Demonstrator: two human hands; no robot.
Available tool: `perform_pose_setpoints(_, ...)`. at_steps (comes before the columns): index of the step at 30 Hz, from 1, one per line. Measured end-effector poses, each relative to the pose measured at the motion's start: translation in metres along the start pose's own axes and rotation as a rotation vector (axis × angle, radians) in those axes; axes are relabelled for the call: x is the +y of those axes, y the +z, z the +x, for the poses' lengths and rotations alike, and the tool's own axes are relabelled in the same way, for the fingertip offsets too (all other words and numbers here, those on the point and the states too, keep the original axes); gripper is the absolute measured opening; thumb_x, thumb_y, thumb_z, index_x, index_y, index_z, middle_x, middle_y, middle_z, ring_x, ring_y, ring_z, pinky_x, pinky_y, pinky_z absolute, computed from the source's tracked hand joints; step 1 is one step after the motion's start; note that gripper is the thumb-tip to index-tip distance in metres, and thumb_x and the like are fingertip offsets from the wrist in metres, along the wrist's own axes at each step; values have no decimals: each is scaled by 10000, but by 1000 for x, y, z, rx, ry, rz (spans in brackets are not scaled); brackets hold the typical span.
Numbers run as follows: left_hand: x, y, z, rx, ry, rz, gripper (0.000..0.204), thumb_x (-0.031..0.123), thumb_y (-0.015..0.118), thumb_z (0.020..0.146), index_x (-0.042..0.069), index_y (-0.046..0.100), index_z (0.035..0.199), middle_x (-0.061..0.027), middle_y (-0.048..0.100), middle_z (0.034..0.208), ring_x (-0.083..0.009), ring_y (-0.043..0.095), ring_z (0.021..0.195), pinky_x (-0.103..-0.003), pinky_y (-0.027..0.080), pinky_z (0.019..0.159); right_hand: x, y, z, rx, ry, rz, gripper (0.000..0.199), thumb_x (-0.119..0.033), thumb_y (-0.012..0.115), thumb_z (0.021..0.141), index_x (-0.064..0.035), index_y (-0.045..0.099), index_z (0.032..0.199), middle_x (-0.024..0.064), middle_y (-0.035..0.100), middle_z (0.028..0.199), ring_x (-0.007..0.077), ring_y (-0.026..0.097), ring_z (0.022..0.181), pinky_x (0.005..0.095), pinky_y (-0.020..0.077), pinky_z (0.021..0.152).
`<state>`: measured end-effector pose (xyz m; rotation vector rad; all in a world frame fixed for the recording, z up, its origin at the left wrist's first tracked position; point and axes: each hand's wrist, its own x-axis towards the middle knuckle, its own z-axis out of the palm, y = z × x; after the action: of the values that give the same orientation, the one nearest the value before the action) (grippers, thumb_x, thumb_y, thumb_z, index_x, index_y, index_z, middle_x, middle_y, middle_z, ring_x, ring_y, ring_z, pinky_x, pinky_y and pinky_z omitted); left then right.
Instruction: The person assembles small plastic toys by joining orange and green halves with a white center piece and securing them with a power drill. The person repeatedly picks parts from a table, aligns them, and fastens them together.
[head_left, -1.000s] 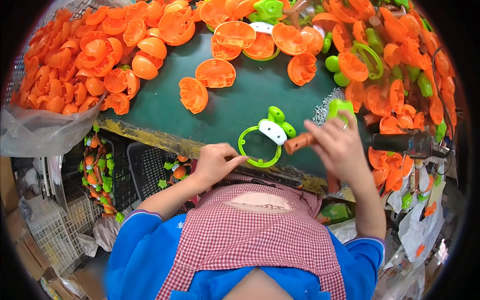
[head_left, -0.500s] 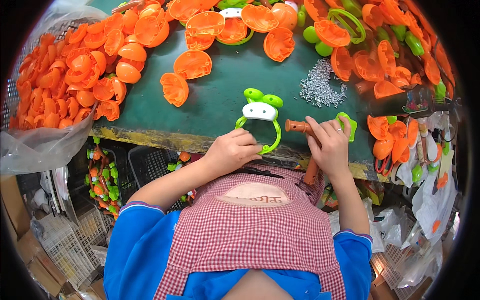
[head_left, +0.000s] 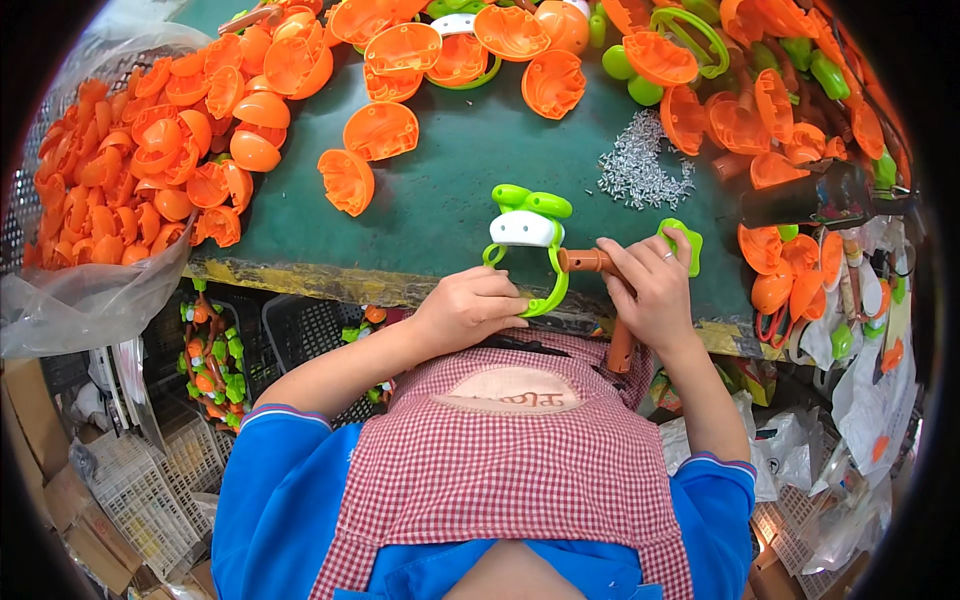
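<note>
My left hand (head_left: 468, 312) is closed on the lower edge of a bright green plastic ring (head_left: 553, 285) at the table's front edge. A white piece (head_left: 526, 229) with two small holes and two rounded green knobs (head_left: 532, 201) top the ring. My right hand (head_left: 648, 295) is wrapped round a brown plastic tube piece (head_left: 586, 261), whose left end meets or overlaps the ring's right side. A second brown tube end (head_left: 621, 348) points down below that hand; its join is hidden. Beside the right fingers sits a green lobed piece (head_left: 690, 247), partly covered by a finger.
Small silver screws (head_left: 645, 165) lie heaped on the green table (head_left: 450, 165). Orange half shells (head_left: 150, 150) fill a plastic-lined container at left; more orange shells (head_left: 380, 130) lie along the back. Orange and green parts (head_left: 770, 110) crowd the right. Black crates stand below the table edge.
My right hand has moved slightly left, bringing the brown tube from a gap to the ring's right side. The ring in my left hand has shifted a little right and down.
</note>
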<state>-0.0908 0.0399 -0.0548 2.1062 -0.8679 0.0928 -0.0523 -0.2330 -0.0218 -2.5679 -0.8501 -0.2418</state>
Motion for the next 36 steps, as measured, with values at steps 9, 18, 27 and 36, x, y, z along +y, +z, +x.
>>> perform_pose_setpoints(9, -4, -3, 15, -133, 130, 104, 197, 221, 725, 813, 69, 659, 921, -49, 680, 784, -214, 687, 764, -401, 557, 915, 10, -4, -4, -92, -57, -184, 386, -124, 714, 736, -117, 674, 1120, 15, 567, 795, 200, 580, 859, 471, 364, 1025)
perform_pose_setpoints(18, -19, 9, 37, -157, 294, 183, 202, 211, 710, 805, 78, 634, 937, -39, 687, 814, -193, 686, 778, -408, 542, 936, 19, -3, -2, -145, -4, -213, 419, -159, 705, 750, -77, 653, 1158, 45, 599, 946, 224, 575, 965, 494, 338, 1053)
perform_pose_setpoints(27, -27, 10, 51, 11, 377, 253, 162, 237, 676, 720, 102, 610, 780, -57, 582, 825, -237, 621, 829, -377, 537, 862, -7, 21, 22, -197, -298, 60, 211, -152, 608, 721, -53, 636, 906, 61, 593, 880, 226, 567, 891, 403, 424, 857)
perform_pose_setpoints(36, -253, -306, 175, 252, -719, 1219, 359, 118, 568, 832, 27, 590, 1179, -149, 599, 1232, -316, 563, 1137, -423, 442, 984, -5, 20, 18, -248, -300, 86, 196, -150, 649, 743, -158, 687, 935, -34, 624, 900, 149, 580, 838, 378, 410, 847)
